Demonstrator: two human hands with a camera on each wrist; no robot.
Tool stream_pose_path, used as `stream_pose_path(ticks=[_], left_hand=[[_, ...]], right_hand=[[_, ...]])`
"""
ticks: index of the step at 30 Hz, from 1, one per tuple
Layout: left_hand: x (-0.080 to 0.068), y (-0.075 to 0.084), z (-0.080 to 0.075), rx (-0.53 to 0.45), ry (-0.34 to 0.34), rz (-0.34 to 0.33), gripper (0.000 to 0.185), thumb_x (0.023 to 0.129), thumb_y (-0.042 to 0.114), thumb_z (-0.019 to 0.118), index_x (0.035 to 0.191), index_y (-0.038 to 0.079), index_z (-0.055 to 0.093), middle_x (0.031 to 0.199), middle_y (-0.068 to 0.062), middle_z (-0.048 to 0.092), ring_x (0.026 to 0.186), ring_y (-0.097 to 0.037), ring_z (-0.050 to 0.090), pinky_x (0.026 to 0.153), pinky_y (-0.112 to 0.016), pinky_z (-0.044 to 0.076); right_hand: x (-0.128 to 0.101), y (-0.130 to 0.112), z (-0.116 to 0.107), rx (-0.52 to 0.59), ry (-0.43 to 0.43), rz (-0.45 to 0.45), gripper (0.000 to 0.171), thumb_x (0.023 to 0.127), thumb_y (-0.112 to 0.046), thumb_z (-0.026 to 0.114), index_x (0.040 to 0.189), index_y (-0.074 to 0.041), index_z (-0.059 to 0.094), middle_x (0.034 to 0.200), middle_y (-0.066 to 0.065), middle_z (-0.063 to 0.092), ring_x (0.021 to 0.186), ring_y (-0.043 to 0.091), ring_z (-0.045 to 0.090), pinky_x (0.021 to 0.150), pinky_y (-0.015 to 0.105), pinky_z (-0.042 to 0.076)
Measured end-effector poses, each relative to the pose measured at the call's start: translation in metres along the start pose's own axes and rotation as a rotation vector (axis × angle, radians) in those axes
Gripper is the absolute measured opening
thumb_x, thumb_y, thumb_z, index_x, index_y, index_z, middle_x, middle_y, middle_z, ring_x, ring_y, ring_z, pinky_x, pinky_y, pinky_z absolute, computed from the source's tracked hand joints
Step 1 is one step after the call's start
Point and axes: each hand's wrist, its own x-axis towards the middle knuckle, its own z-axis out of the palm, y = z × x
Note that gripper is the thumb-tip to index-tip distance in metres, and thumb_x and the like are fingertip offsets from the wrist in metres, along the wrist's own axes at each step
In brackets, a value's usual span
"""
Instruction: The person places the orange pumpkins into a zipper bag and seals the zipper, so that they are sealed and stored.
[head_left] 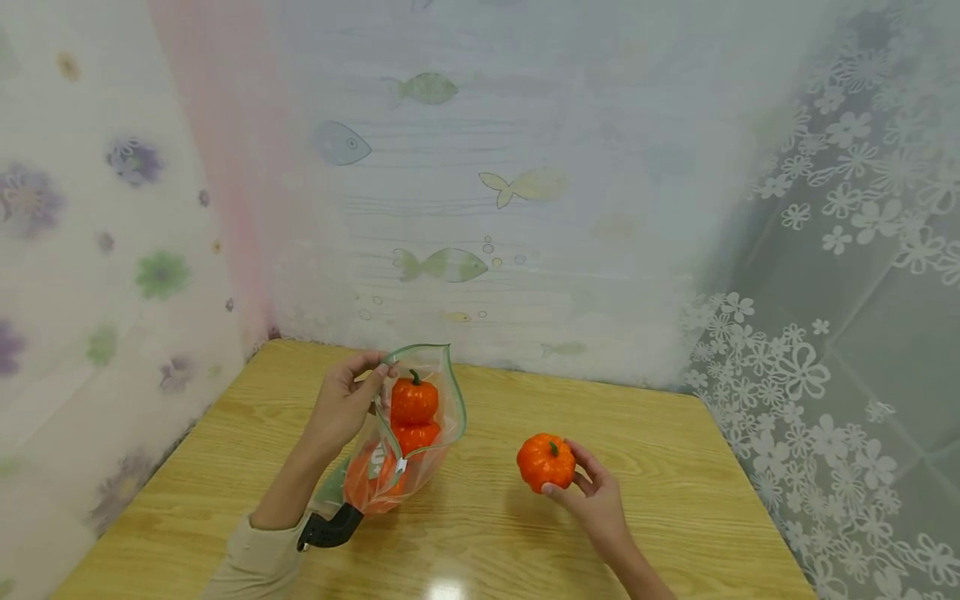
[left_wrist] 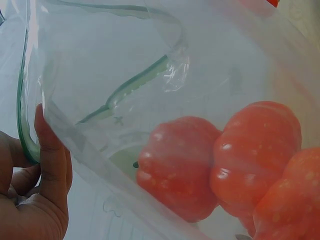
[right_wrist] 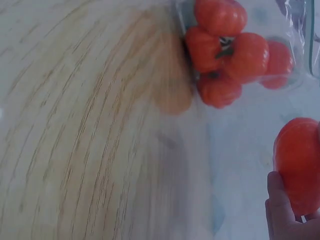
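A clear zip bag with a green seal rim stands on the wooden table, holding several small orange pumpkins. My left hand pinches the bag's rim at its left side, keeping the mouth wide. The left wrist view shows the fingers on the green rim and the pumpkins through the plastic. To the right, my right hand grips a loose orange pumpkin just above the table. The right wrist view shows that pumpkin by my fingertip, and the filled bag farther off.
Patterned curtains with fish and flowers close in the table on three sides. A black wrist strap sits on my left sleeve. Bare wood lies between the bag and the right hand and along the near edge.
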Motion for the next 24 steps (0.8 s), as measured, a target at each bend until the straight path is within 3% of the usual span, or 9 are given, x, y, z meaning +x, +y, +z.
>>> stream_pose_path(ticks=[12, 24], left_hand=[[0.004, 0.000, -0.001, 0.001, -0.006, -0.001, 0.029, 0.109, 0.013, 0.048, 0.120, -0.011, 0.060, 0.097, -0.022, 0.060, 0.059, -0.012, 0.059, 0.053, -0.028, 0.054], [0.007, -0.001, -0.003, 0.001, -0.013, -0.007, 0.025, 0.109, 0.013, 0.048, 0.120, -0.006, 0.062, 0.099, -0.022, 0.061, 0.059, -0.012, 0.059, 0.053, -0.027, 0.055]], right_hand=[[-0.005, -0.014, 0.031, 0.075, -0.103, -0.046, 0.072, 0.081, 0.006, 0.082, 0.146, -0.005, 0.053, 0.151, 0.014, 0.047, 0.115, 0.019, 0.064, 0.088, 0.031, 0.060], [0.001, -0.038, 0.057, 0.134, -0.164, -0.097, 0.076, 0.081, 0.004, 0.083, 0.149, -0.008, 0.051, 0.153, 0.013, 0.047, 0.123, 0.018, 0.061, 0.091, 0.036, 0.059]])
